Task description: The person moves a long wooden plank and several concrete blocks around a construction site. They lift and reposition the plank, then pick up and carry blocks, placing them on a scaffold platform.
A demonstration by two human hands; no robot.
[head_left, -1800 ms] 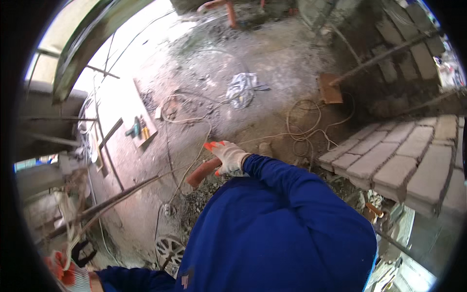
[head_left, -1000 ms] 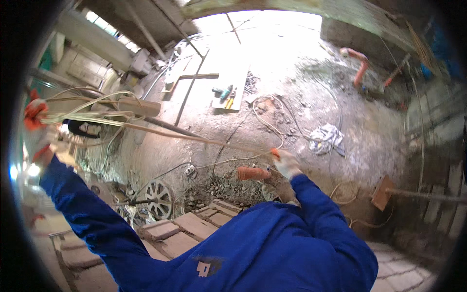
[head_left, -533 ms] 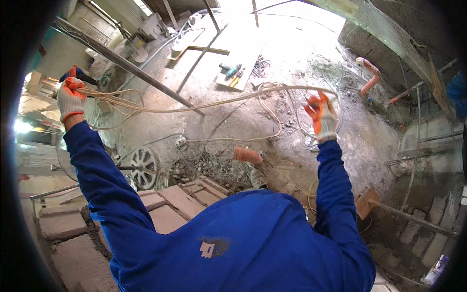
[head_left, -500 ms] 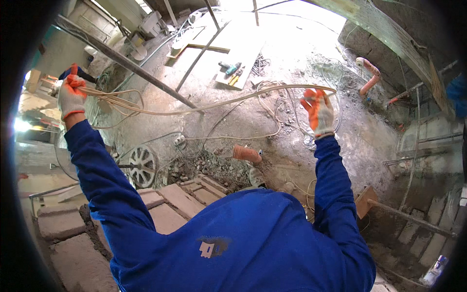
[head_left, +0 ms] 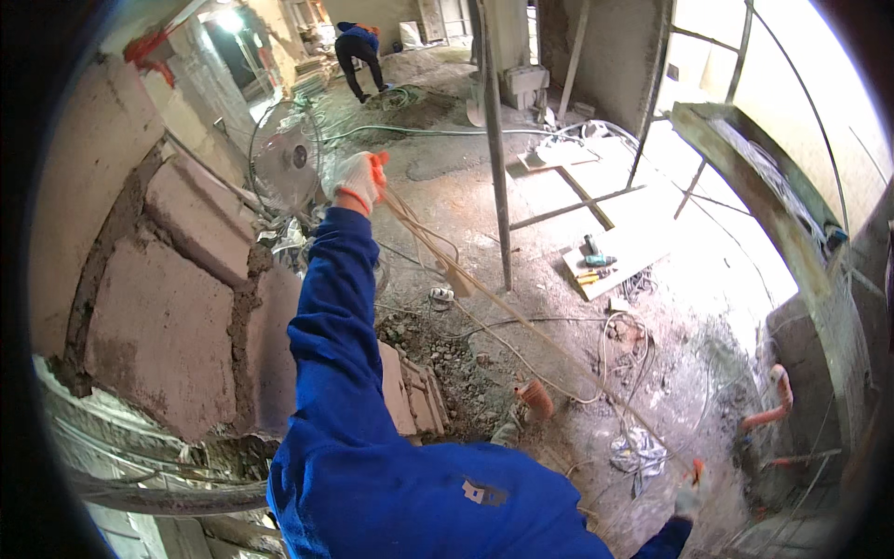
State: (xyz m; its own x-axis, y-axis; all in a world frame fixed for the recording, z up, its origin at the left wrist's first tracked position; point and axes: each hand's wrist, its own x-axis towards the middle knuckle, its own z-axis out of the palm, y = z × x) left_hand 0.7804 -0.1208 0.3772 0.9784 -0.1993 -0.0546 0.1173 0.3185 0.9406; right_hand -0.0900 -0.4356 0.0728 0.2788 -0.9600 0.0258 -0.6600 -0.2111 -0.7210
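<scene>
My left hand [head_left: 360, 178], in a white and orange work glove, is raised near the upper middle and closed round a beige cable [head_left: 424, 233]. A few folded strands hang just below the grip. From there one length runs taut and slanting across to my right hand [head_left: 692, 494], low at the right. That hand wears the same kind of glove; its fingers are small in view but appear closed on the cable. More loose cable [head_left: 603, 359] lies in loops on the dusty floor beneath.
A metal pole [head_left: 494, 140] stands beyond my left hand. A board [head_left: 596, 270] holds a teal power drill [head_left: 599, 261]. Orange pipes [head_left: 535, 399] rise from rubble. A fan [head_left: 286, 158] and block wall [head_left: 168, 326] are left. Another person [head_left: 357, 56] bends over far back.
My view has swung left, bringing the other person and the block wall into sight. My right hand now appears much lower, and the cable between my hands slants steeply and is straighter.
</scene>
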